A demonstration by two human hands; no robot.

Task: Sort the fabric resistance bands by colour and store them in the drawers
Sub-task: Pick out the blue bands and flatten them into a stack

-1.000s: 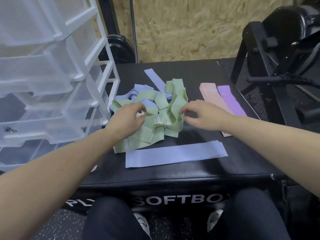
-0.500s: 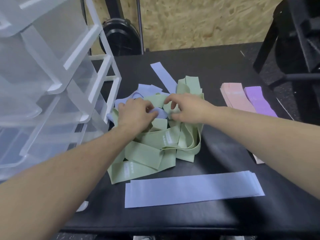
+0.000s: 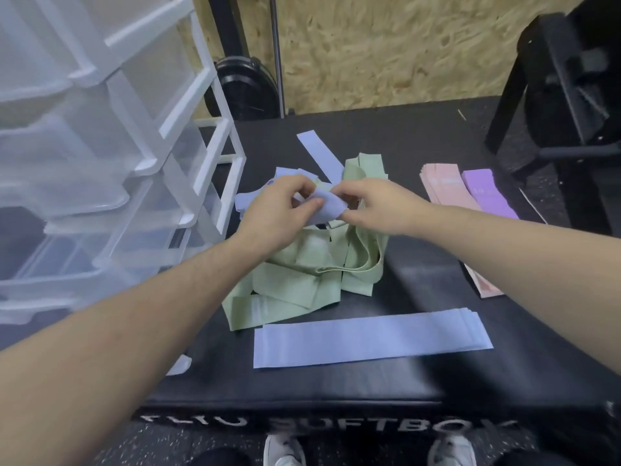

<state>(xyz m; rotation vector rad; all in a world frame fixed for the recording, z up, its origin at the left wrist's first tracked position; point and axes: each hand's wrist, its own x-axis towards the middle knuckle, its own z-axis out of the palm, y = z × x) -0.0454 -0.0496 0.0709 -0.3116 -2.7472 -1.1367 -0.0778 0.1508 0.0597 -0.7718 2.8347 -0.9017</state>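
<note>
A tangled heap of green bands (image 3: pixel 302 277) lies in the middle of the black soft box (image 3: pixel 420 136), with a few lilac-blue bands (image 3: pixel 319 156) mixed in at its far side. Above the heap, my left hand (image 3: pixel 279 210) and my right hand (image 3: pixel 379 203) both pinch one lilac-blue band (image 3: pixel 327 205), lifted a little off the pile. A flat stack of lilac-blue bands (image 3: pixel 369 338) lies near the front edge. At the right are a pink stack (image 3: pixel 447 190) and a purple stack (image 3: pixel 487 193).
A white frame with translucent plastic drawers (image 3: pixel 111 169), pulled open, stands at the left of the box. Black gym equipment (image 3: pixel 564 95) stands at the back right. A chipboard wall (image 3: pixel 386 45) is behind. My shoes (image 3: pixel 285 452) show below the front edge.
Both hands moved from the green bands to the far side of the heap and took hold of a lilac-blue band, lifting it. The camera has leaned closer.
</note>
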